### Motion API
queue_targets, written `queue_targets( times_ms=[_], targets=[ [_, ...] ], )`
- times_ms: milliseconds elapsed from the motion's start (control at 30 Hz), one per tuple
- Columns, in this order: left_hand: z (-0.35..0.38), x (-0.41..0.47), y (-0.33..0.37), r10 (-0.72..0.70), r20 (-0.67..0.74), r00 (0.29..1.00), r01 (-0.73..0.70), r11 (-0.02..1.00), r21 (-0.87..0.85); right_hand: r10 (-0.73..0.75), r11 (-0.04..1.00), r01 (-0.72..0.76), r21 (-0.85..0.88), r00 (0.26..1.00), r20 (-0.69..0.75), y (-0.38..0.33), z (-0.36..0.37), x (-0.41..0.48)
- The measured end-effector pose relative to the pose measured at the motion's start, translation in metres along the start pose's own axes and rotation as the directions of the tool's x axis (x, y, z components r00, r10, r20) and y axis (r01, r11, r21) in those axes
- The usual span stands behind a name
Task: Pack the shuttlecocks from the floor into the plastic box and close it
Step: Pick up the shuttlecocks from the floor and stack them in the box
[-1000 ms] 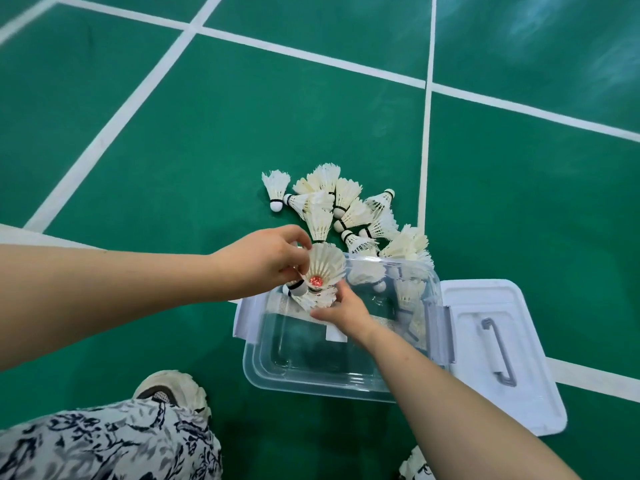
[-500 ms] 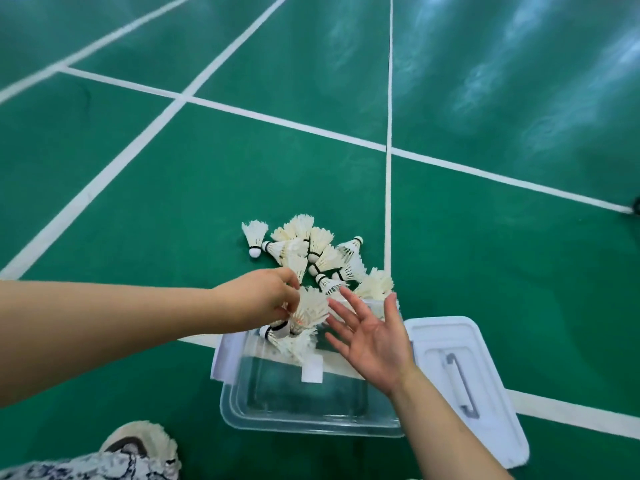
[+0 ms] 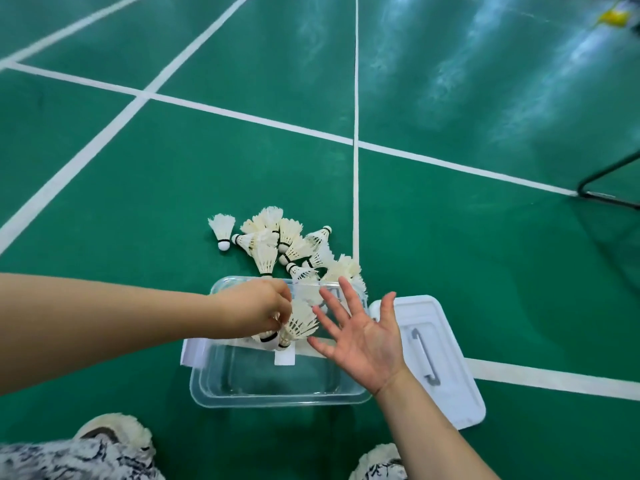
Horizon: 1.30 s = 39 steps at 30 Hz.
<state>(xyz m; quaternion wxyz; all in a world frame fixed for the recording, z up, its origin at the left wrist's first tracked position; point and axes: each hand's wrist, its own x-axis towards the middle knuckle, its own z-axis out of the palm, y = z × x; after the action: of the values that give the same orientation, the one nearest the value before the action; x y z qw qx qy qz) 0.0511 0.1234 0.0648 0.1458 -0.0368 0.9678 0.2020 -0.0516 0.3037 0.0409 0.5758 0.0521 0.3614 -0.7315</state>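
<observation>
Several shuttlecocks are pinched in my left hand over the clear box. My right hand hovers above it, fingers spread, empty. A pile lies just beyond the box (lid beside it). I'd lower them corks-down before releasing.

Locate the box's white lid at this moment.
In the head view the lid lies flat on the green floor, handle up, right of the plastic box and beside the open right hand, across a white court line.

Single head view; faces forward and down, near the floor
</observation>
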Motion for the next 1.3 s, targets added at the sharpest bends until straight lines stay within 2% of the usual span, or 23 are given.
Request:
queue_targets(
  times_ms=[133,300,500,633,700,767,900,1067,1200,1300],
  targets=[
    [0.009,0.010,0.007,0.003,0.016,1.000,-0.002,1.000,-0.016,0.019,0.934,-0.012,-0.358,1.000,0.016,0.003,-0.001,-0.001],
    [0.016,0.023,0.008,-0.012,0.047,0.999,0.014,0.999,-0.033,-0.012,0.790,0.006,-0.613,1.000,-0.007,0.008,-0.007,0.002],
    [0.018,0.035,0.003,-0.055,0.009,0.998,0.056,0.996,-0.076,-0.117,0.480,-0.033,-0.876,0.988,-0.102,0.014,-0.017,0.006],
    [0.018,0.039,0.009,-0.047,0.021,0.999,0.048,0.996,-0.080,-0.295,0.258,-0.002,-0.966,0.952,-0.081,0.021,-0.018,0.013],
    [0.019,0.039,0.010,-0.049,0.041,0.998,0.052,0.995,-0.087,-0.304,0.128,-0.031,-0.991,0.950,-0.069,0.024,-0.017,0.014],
    [0.020,0.038,0.009,-0.063,0.055,0.996,0.068,0.994,-0.089,-0.324,0.055,-0.039,-0.998,0.944,-0.055,0.027,-0.019,0.015],
    [0.014,0.033,0.004,-0.130,0.058,0.990,0.135,0.986,-0.098,-0.437,0.042,-0.042,-0.998,0.898,-0.056,0.031,-0.023,0.018],
    [0.006,0.019,-0.004,-0.180,0.012,0.984,0.180,0.978,-0.103,-0.554,-0.093,-0.208,-0.974,0.823,-0.123,0.044,-0.027,0.037],
    [0.011,0.007,-0.013,-0.175,0.001,0.985,0.175,0.982,-0.070,-0.533,-0.023,-0.305,-0.952,0.809,-0.247,0.051,-0.030,0.054],
    [0.017,-0.002,-0.024,-0.167,0.025,0.986,0.168,0.985,-0.042,-0.485,0.046,-0.290,-0.956,0.830,-0.275,0.054,-0.029,0.066]
  ],
)
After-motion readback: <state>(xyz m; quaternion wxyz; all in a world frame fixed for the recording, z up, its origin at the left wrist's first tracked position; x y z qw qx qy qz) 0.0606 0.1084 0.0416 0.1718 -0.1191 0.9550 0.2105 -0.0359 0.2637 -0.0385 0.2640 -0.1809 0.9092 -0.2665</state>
